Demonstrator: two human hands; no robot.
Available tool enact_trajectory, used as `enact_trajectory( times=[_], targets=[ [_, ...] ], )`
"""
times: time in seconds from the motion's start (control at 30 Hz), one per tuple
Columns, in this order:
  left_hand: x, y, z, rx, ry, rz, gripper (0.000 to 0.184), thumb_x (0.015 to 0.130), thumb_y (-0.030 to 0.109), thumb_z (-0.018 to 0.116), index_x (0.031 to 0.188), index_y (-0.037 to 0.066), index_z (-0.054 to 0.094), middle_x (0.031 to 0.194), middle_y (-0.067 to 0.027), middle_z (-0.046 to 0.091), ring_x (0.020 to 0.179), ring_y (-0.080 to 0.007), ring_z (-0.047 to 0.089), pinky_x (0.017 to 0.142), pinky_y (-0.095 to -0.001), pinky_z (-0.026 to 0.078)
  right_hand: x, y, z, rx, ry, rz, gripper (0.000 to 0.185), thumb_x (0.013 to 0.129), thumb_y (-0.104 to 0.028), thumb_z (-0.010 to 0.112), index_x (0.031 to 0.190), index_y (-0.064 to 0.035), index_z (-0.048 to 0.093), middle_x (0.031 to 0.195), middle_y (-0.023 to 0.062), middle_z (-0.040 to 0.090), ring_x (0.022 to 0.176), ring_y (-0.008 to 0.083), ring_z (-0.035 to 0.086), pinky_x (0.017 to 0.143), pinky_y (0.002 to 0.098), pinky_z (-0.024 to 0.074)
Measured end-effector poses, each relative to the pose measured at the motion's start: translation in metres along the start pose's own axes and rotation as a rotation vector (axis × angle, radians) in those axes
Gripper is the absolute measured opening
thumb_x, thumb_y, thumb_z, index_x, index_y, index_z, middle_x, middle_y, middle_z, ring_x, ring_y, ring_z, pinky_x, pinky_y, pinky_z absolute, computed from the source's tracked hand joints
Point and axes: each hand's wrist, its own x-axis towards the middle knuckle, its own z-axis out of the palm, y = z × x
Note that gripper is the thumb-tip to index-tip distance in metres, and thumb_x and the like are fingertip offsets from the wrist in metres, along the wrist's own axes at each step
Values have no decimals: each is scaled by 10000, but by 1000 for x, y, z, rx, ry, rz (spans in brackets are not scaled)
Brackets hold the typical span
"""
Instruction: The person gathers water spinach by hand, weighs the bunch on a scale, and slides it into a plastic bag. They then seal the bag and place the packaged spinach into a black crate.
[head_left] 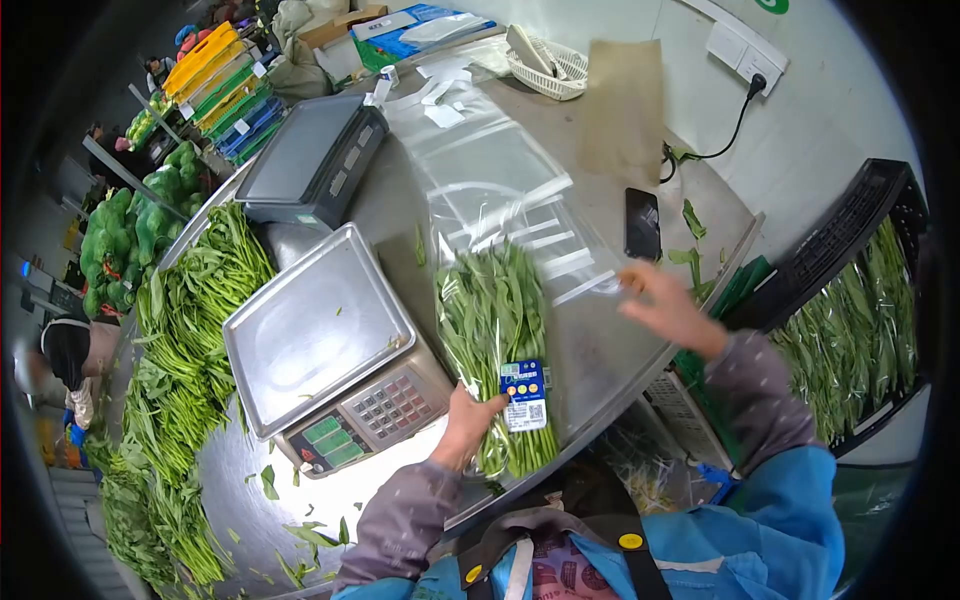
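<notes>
My left hand (467, 427) grips the lower left side of a clear bag of leafy greens (492, 310), thumb beside its blue and white label (524, 394). The bagged bunch lies on the metal table (590, 370), leaves pointing away from me, stems near the table's front edge. My right hand (665, 305) is raised at the right, by the corner of a stack of flat clear bags (480, 165); its fingers are partly curled and blurred. Whether they touch the plastic is unclear. Left of the bunch stands a scale with a metal tray (318, 325).
Loose greens (205, 310) are heaped along the left. A second scale (305, 150) stands farther back. A phone (642, 224) and a white basket (550, 70) are on the table. At the right, a black crate (840, 240) holds bagged greens. A person (80, 365) is at the far left.
</notes>
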Motion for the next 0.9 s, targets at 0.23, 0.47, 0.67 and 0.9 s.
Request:
enact_trajectory(
  times=[0.23,0.47,0.67,0.9],
  targets=[
    [1,83,-6,398,-4,460,324,713,17,634,1015,-42,531,875,-67,613,808,-126,565,731,-288,460,-40,10,91,853,-193,512,501,812,-182,608,1225,-9,383,1115,123,525,924,171,543,780,299,447],
    [-37,113,33,235,-189,446,309,750,99,672,992,-36,536,912,-72,613,807,-129,560,725,-275,459,-32,-34,85,1402,38,376,625,776,-314,662,1227,-22,344,1063,74,501,967,156,491,849,292,395],
    [-29,-9,40,-97,-109,-92,385,799,62,605,1142,-44,467,1055,-109,569,940,-167,531,831,-285,421,-58,-9,101,535,146,383,589,740,-289,674,1133,45,389,1055,203,511,992,285,505,860,357,383],
    [8,-21,-19,65,-31,-179,549,852,246,560,1219,-107,355,1158,-187,481,1034,-223,488,869,-313,411,-40,37,88,256,-140,529,543,764,-380,608,1095,21,450,920,232,593,869,341,585,755,389,442]
  ],
)
